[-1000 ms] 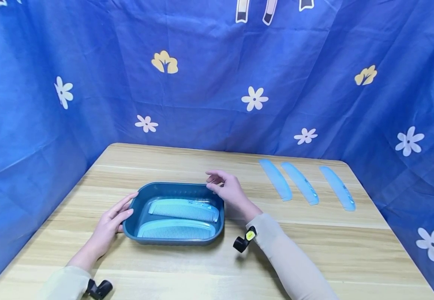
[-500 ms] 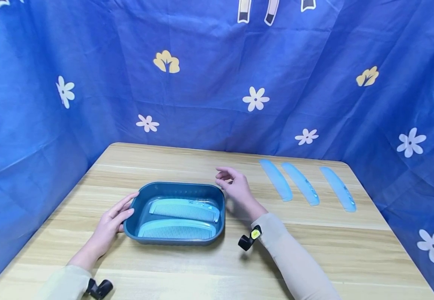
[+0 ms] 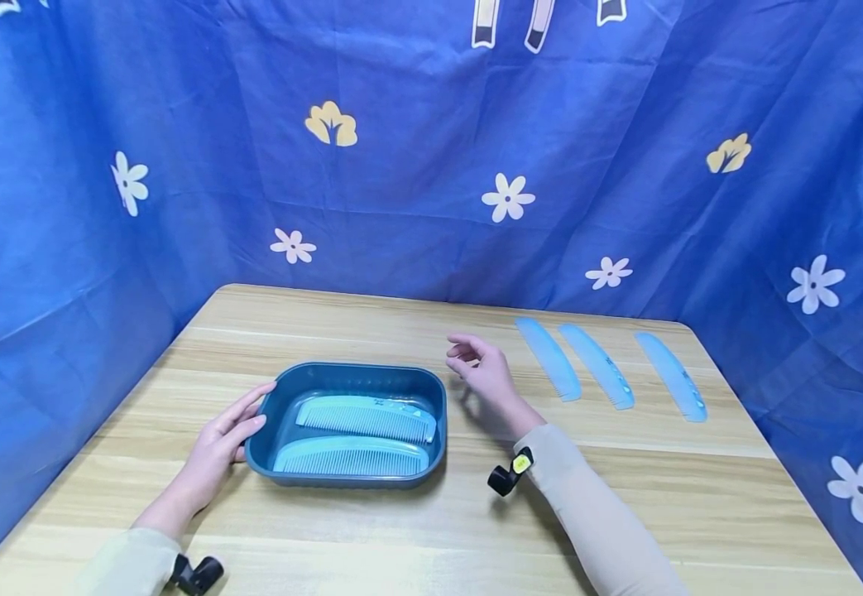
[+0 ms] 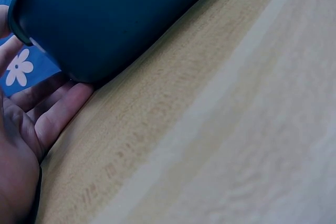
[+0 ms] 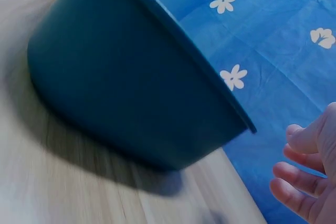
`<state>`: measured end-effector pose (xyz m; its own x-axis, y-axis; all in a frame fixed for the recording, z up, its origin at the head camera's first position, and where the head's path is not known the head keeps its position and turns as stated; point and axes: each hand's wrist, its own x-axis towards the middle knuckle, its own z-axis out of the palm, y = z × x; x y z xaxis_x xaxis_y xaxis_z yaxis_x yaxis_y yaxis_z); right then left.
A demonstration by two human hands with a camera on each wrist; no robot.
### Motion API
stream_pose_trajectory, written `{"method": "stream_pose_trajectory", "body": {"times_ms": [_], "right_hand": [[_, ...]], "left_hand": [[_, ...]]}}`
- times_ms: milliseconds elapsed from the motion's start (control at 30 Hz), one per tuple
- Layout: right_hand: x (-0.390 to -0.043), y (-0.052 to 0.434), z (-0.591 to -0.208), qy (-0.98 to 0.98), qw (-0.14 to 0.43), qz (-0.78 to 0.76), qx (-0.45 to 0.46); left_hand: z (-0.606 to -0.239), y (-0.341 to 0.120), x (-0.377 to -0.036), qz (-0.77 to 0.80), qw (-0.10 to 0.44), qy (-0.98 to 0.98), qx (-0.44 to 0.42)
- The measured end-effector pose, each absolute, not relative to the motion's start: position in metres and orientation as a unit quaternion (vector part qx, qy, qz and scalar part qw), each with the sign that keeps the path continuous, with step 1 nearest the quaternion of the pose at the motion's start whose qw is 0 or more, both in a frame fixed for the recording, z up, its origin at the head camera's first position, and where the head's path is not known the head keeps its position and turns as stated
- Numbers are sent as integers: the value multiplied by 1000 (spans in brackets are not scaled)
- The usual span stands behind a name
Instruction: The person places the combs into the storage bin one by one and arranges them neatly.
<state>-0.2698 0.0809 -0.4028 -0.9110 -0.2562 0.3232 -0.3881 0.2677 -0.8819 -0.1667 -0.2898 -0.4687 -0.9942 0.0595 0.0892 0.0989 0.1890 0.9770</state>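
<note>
Blue-green plastic, the tub (image 3: 357,377) sits with two combs (image 3: 366,416) inside, its nine-o'clock end gripped by the left hand (image 3: 218,440), thumb at the rim. The right hand (image 3: 487,372), fingers loosely bent and holding nothing, hovers at the tub's two o'clock; three loose combs (image 3: 596,364) lie flat beyond, toward three o'clock. Being thin, one could skid if fingertips met only its top.

Makeshift tabletop recording booth, by the look of it. Blue flower-print fabric (image 3: 416,240) hung behind and down both sides of a pale wood-grain table (image 3: 371,542); pair of black wrist cameras (image 3: 501,481) in use. Home or lab: cannot tell.
</note>
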Motion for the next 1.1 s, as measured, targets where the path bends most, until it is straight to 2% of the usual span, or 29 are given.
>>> {"method": "stream_pose_trajectory", "body": {"times_ms": [133,367,1100], "right_hand": [[-273,87,-407,-801,57,566,185],[-302,104,-440,-807,76,562,164],[-315,144,-448,-827,83,540,132]], "left_hand": [[-468,-290,-166,-631,13,-774,-47],[-469,-291,-166,-630,7,-775,-36],[-468,-291,-167,-625,9,-779,-44]]}}
